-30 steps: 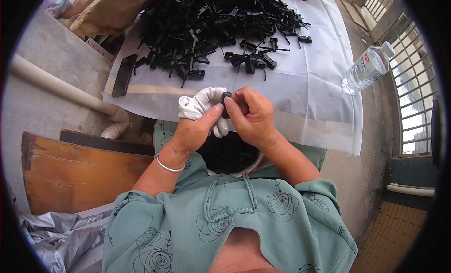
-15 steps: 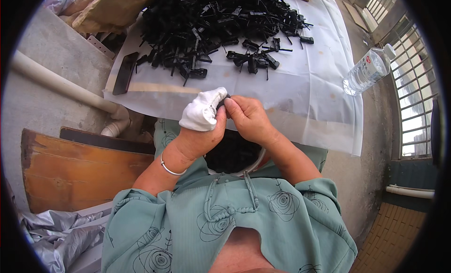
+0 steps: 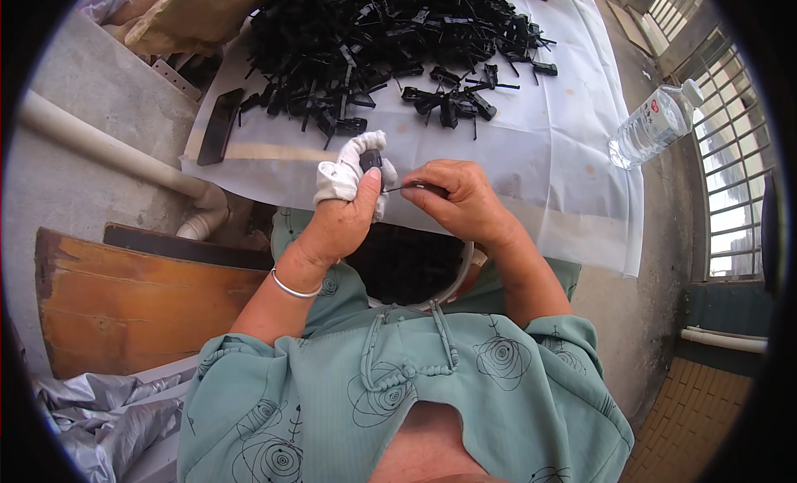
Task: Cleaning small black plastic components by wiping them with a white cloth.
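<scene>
My left hand (image 3: 357, 202), its fingers in a white cloth glove with the thumb bare, grips a small black plastic part (image 3: 371, 160) above the table's near edge. Beside it, my right hand (image 3: 469, 202) is bare and pinches a dark thin-stemmed piece (image 3: 428, 187). Its narrow end reaches across to the part in the left hand; whether it is a tool or a strip of the part I cannot tell. Below both hands, between my knees, stands a round tub (image 3: 466, 271) with dark contents. A large heap of similar black plastic parts (image 3: 374, 51) covers the far table.
White sheeting (image 3: 548, 184) covers the table. A dark phone (image 3: 221, 127) lies at its left edge, a clear water bottle (image 3: 649, 126) stands at the right. Further left are a pale pipe (image 3: 108, 142) and a wooden board (image 3: 141, 300). Barred windows (image 3: 735, 159) line the right.
My hands have moved apart; the right went slightly right, and the thin-stemmed piece now shows between them. My left hand has turned, bringing the black part into view.
</scene>
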A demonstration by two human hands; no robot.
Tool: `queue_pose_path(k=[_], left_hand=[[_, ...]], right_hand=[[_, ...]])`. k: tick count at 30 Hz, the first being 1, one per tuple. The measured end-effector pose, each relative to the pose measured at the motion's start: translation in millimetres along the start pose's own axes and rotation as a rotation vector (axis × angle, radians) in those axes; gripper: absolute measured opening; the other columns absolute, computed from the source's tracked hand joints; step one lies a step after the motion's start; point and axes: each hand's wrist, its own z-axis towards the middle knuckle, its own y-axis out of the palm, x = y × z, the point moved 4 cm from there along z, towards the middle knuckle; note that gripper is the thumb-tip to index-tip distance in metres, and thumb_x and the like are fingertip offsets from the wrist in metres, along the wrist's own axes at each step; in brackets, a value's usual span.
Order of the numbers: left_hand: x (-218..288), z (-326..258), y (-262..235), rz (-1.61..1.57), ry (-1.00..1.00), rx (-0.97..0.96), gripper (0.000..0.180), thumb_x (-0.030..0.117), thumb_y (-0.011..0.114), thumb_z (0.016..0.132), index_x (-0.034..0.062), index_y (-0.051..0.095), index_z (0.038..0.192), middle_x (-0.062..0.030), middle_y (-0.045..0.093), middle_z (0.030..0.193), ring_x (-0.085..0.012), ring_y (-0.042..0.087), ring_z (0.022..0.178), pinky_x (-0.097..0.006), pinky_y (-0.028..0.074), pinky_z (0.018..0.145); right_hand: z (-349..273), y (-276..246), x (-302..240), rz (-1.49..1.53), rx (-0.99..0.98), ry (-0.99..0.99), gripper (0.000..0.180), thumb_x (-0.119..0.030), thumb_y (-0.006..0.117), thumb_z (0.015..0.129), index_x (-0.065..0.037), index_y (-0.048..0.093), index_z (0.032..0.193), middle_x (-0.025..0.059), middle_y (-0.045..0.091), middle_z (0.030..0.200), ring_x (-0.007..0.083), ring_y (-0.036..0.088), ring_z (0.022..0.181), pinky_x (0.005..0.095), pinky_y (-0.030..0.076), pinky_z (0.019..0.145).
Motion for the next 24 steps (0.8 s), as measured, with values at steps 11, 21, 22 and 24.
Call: queue_pose_path(k=[11,21,22,24], left_hand=[[8,-1,9,0.295,0.171,-0.161,0.031,0.007,0.042,0.086,0.0007,0.042,0.117,-0.0006,0.049,0.089,-0.0022,0.039,0.071,-0.015,0.034,0.060],[4,-4,11,0.361,0.258,-0.008,0.026,0.005,0.044,0.081,-0.0017,0.046,0.106,-0.0058,0.053,0.080,-0.0120,0.048,0.069,-0.026,0.044,0.064],[6,-6,14,0.422,0.236,-0.033,0.026,0.005,0.043,0.081,-0.0019,0.046,0.106,-0.0081,0.053,0.082,-0.0127,0.050,0.071,-0.027,0.044,0.065],[8,-5,15,0.521,0.324,-0.037,0.025,0.004,0.043,0.081,-0.0022,0.046,0.106,-0.0102,0.053,0.084,-0.0143,0.051,0.072,-0.028,0.045,0.066]], right_hand=[[3,5,3,0.203,0.003,0.277,0.021,-0.017,0.067,0.081,0.000,0.056,0.073,-0.0045,0.046,0.060,0.0036,0.037,0.058,0.0207,0.033,0.050],[1,12,-4,0.108,-0.137,0.154,0.027,-0.021,0.052,0.091,0.001,0.054,0.076,0.0075,0.048,0.060,0.0132,0.040,0.056,0.0290,0.039,0.054],[0,14,-2,0.114,-0.132,0.164,0.026,-0.020,0.050,0.091,0.001,0.054,0.077,0.0086,0.048,0.061,0.0141,0.040,0.056,0.0294,0.039,0.054],[-1,20,1,0.119,-0.126,0.175,0.026,-0.019,0.048,0.092,0.001,0.054,0.077,0.0097,0.049,0.062,0.0150,0.041,0.055,0.0298,0.040,0.054]])
